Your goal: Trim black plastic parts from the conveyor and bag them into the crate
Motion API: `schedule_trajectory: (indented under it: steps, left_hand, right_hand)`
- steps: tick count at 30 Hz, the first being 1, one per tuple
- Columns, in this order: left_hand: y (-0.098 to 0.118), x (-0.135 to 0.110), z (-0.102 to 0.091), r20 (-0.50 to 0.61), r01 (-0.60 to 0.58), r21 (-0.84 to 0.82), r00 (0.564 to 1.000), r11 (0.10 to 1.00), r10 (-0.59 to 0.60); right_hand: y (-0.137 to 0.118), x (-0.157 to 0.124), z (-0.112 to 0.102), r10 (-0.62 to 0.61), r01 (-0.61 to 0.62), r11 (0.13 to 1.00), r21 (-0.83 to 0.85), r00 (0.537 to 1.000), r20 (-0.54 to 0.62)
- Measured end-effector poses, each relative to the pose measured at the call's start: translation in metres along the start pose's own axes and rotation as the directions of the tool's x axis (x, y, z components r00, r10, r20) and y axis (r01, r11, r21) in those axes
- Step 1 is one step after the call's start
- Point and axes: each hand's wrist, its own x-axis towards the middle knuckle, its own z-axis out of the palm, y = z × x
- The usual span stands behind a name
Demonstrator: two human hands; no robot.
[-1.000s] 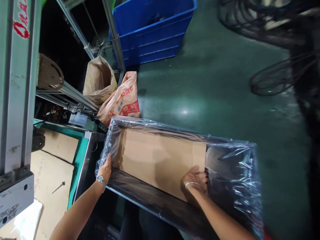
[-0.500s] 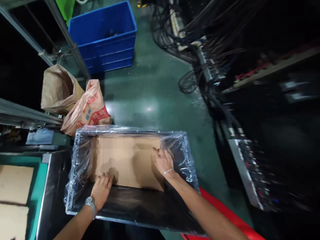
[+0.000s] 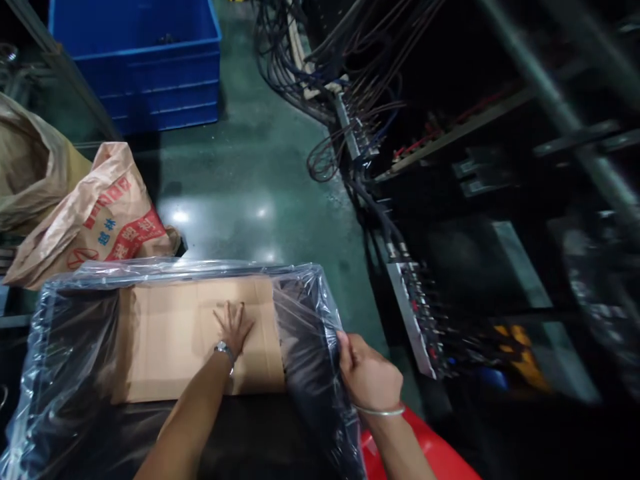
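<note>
Our hands are apart: our left hand [image 3: 233, 327] lies flat on a cardboard sheet [image 3: 165, 340] inside the clear plastic liner [image 3: 310, 347], and our right hand [image 3: 370, 373] pinches its edge.

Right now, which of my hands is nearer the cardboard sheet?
Left. The left hand lies flat on the cardboard sheet; the right hand is beyond the sheet's right edge, holding the clear plastic liner.
</note>
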Motion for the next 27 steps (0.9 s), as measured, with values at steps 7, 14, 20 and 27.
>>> schedule_trajectory:
  steps: [7,14,20,27]
  left_hand:
    - [-0.002,0.012,0.025,-0.055,-0.017,0.093,0.998,0.996,0.022]
    - [0.003,0.008,0.007,-0.098,-0.158,0.058,0.982,0.986,0.163]
    - [0.033,0.042,0.011,-0.130,-0.265,-0.015,0.957,0.964,0.261]
    - [0.036,0.059,0.018,-0.112,-0.164,-0.058,0.981,0.985,0.156]
  right_hand:
    - [0.008,-0.004,-0.015,0.005,0.031,0.969,0.244,0.990,-0.144]
    - [-0.006,0.002,-0.035,0.178,-0.088,0.943,0.321,0.948,-0.263]
    - [-0.060,-0.002,-0.050,0.012,0.153,0.844,0.515,0.953,-0.302]
    - [-0.045,0.032,-0.035,0.035,-0.005,0.986,0.165,0.984,-0.176]
